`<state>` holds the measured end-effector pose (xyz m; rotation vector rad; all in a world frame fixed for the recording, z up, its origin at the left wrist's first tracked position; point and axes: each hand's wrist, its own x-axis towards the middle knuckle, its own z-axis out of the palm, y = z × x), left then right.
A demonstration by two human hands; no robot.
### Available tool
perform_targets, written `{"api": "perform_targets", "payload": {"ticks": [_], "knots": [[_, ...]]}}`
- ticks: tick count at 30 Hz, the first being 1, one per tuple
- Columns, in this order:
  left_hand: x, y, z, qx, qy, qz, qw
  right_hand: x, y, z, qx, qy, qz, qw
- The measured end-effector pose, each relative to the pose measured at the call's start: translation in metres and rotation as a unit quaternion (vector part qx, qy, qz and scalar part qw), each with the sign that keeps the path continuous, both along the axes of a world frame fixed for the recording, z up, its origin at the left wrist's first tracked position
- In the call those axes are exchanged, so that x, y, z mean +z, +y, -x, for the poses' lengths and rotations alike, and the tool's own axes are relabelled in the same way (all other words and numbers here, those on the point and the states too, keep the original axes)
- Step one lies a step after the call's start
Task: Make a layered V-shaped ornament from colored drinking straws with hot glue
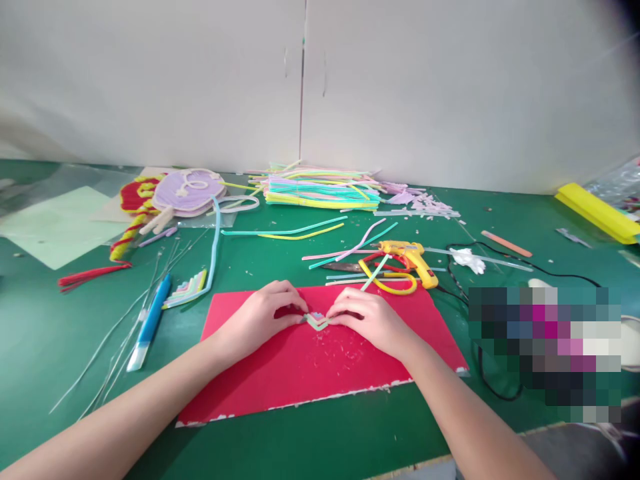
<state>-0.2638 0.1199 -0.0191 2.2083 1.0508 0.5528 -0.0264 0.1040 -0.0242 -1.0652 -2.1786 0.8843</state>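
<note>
A small V-shaped piece of layered pastel pipe cleaners lies over the red board, with pale green along its lower edge. My left hand pinches its left end between thumb and fingers. At the right end, my right hand is closed on the same piece. A pale green strip sticks up behind my right hand; whether it joins the piece I cannot tell. Just beyond lie a yellow glue gun and scissors with red and yellow handles.
Bundled pipe cleaners lie at the back beside lilac scraps. Leftward are a lilac fuzzy craft piece, a blue pen-like tool, thin wires and a striped pastel piece. A black cord runs at right.
</note>
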Motion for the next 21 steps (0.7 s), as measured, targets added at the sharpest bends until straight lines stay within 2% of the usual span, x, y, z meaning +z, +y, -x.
{"api": "perform_targets", "payload": {"ticks": [9, 21], "knots": [[-0.0015, -0.0018, 0.001, -0.022, 0.009, -0.023, 0.999, 0.0018, -0.0007, 0.0003, -0.008, -0.01, -0.005, 1.0], [0.0024, -0.0023, 0.0003, -0.033, 0.013, -0.01, 0.999, 0.0008, -0.0021, -0.0001, -0.001, -0.033, -0.029, 0.999]]}}
